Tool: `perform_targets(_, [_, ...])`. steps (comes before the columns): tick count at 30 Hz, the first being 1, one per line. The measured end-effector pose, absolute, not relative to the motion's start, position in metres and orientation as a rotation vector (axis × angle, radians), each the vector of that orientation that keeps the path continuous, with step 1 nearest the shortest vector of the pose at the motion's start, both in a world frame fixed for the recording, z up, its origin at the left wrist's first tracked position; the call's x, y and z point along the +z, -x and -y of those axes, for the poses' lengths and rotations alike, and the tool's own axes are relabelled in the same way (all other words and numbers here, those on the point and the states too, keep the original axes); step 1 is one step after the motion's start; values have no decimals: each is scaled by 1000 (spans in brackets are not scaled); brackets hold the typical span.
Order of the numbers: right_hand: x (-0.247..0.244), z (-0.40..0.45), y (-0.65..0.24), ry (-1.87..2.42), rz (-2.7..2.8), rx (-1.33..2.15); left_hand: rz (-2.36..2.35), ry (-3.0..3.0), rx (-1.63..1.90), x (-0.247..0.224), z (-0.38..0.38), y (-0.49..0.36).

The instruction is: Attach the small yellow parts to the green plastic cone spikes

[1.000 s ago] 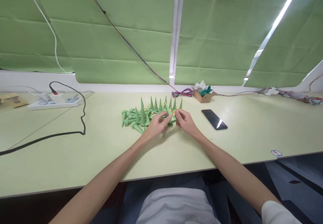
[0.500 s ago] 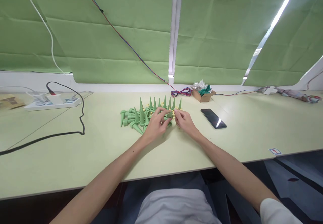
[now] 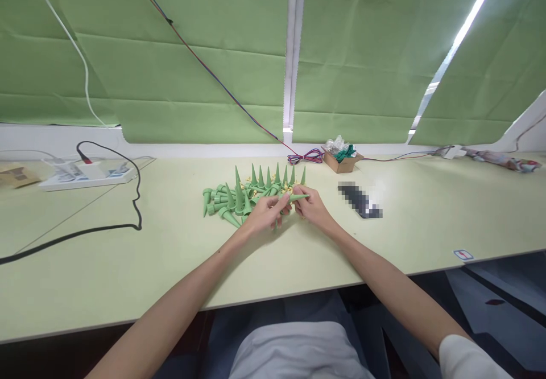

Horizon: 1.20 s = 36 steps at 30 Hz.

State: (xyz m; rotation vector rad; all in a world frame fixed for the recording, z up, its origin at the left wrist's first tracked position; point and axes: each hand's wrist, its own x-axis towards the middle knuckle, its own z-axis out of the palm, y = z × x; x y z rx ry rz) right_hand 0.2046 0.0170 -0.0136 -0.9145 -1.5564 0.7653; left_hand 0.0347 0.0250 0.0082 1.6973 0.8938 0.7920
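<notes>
My left hand (image 3: 267, 213) grips a green plastic plant watering spike (image 3: 298, 197), its tip pointing right across the front of my right hand. My right hand (image 3: 313, 206) has its fingers pinched together close to that spike; whatever lies between them is hidden. Behind my hands, several green spikes stand upright (image 3: 261, 176) in an uneven row. More loose spikes (image 3: 220, 199) lie in a heap to the left of my left hand. Small yellow pieces (image 3: 287, 189) are scattered among the standing spikes, partly covered by my fingers.
A small cardboard box (image 3: 341, 165) with clear plastic and teal material stands at the back, near coiled wires (image 3: 306, 156). A pixelated dark phone (image 3: 360, 201) lies to the right. On the left are a white power strip (image 3: 85, 178) and a black cable (image 3: 77, 233).
The spike in my left hand has turned, so its length now points right. My left fingers have shifted around it, while my right hand has stayed nearly in place.
</notes>
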Motion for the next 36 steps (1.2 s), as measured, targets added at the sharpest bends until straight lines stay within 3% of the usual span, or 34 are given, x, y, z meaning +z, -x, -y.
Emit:
perform_targets(16, [-10, -13, -206, 960, 1575, 658, -837, -1494, 787, 9, -26, -35])
perform_targets(36, [-11, -13, -206, 948, 1597, 729, -896, -2003, 1103, 8, -19, -32])
